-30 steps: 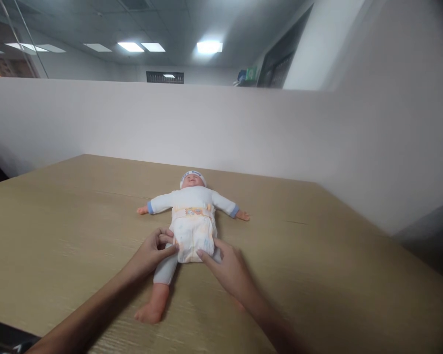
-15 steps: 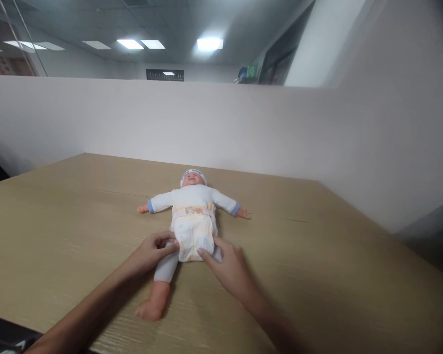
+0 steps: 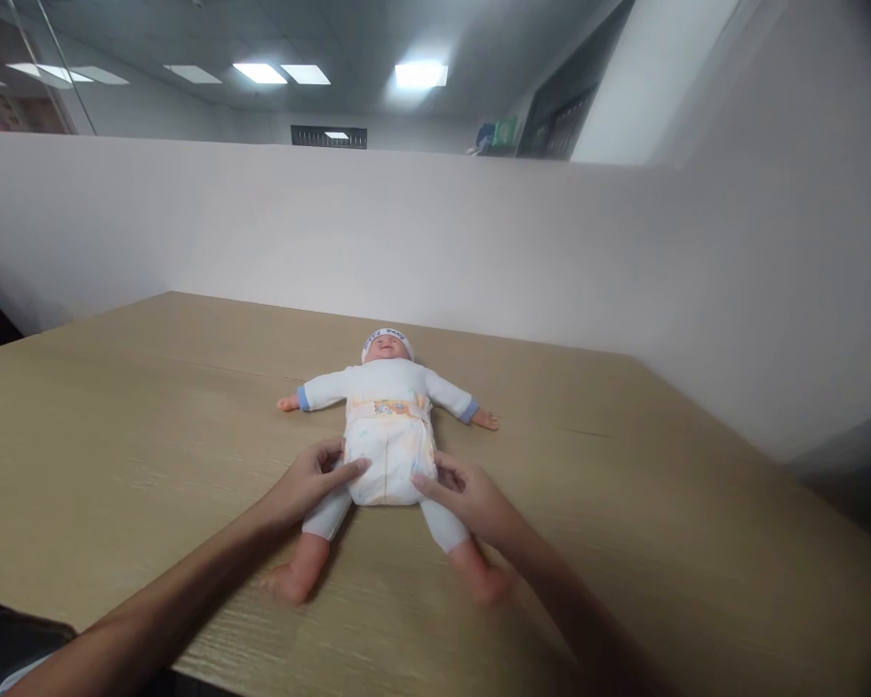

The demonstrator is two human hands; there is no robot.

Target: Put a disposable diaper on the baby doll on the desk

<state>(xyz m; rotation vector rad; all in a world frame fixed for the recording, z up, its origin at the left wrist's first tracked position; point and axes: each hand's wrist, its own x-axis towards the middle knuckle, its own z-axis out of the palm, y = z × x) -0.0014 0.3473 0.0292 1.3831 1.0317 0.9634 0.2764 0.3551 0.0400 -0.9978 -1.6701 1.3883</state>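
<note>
A baby doll in a white top and cap lies on its back on the wooden table, arms spread. It wears a white diaper with a printed waistband. My left hand pinches the diaper's lower left edge at the doll's hip. On the other side, my right hand pinches the lower right edge. Both doll legs stretch toward me, bare feet showing.
A white partition wall runs behind the table and along its right side. The table's near edge is close to my body. Ceiling lights and a dark doorway show above the partition.
My right hand has shifted off the doll's right leg, which now shows fully. Both hands have moved slightly up to the diaper's leg openings. The view has drifted a little.
</note>
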